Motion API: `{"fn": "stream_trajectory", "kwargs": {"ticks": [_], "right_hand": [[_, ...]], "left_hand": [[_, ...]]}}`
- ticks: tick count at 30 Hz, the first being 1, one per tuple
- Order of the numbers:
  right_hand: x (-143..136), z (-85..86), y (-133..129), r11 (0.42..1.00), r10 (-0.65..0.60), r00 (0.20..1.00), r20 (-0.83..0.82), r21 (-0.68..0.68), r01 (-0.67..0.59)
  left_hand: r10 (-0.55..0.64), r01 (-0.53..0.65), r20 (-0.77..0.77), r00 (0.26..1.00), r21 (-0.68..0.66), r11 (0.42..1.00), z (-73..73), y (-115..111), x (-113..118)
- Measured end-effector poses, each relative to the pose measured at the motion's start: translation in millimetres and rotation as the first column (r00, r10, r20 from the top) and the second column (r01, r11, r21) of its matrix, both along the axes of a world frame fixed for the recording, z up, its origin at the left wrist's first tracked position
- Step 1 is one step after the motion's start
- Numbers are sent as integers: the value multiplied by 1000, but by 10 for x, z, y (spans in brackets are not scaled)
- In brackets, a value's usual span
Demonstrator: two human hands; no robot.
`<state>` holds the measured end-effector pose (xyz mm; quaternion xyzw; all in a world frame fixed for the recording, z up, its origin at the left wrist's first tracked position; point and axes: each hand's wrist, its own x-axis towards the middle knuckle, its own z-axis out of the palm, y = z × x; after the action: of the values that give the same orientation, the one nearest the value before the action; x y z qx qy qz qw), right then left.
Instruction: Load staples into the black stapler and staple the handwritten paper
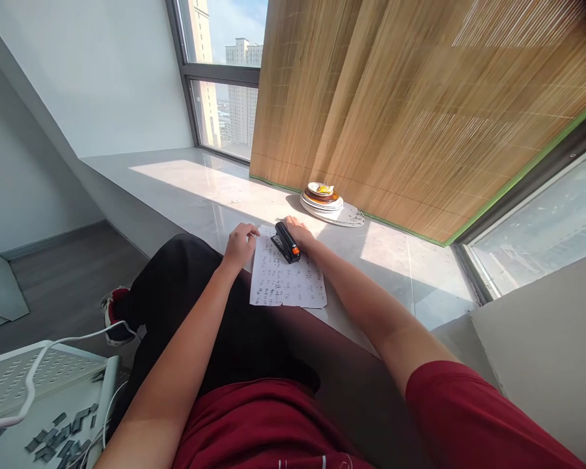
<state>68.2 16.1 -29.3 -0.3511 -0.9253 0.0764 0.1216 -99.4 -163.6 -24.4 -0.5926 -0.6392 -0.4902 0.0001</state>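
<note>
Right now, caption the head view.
Left hand and right hand flank a black and orange stapler on handwritten white paper.

From the wearer's head, the single view is aimed forward and down; the left hand (241,245) and right hand (299,230) are framed centrally and near, the window (224,73) towards eleven o'clock, the red shirt (258,426) at six.

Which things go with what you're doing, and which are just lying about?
In use, it seems:
paper, by the left hand
stapler, on the paper, beside the right hand

Just lying about, it seems:
plates, stacked near the blind
grey bits, at the picture's lower left
</note>
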Motion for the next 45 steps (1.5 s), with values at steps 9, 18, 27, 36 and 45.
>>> {"fn": "stream_trajectory", "kwargs": {"ticks": [9,18,27,36,45], "right_hand": [[503,8,99,1000,5,992,-129,15,-3],[1221,-10,-42,997,71,992,-108,-17,-73],[1735,-19,-293,977,-193,905,-379,-163,141],[1601,156,-489,982,-186,791,-584,-132,133],[1111,110,-1035,996,-94,890,-445,-33,88]], "left_hand": [[-360,180,-388,849,-427,886,73,-121,324],[-359,120,-423,832,-495,861,89,-143,340],[-368,124,-408,836,-513,849,110,-145,333],[-363,136,-382,850,-507,851,126,-130,328],[-238,37,-362,901,-484,874,14,-80,705]]}}
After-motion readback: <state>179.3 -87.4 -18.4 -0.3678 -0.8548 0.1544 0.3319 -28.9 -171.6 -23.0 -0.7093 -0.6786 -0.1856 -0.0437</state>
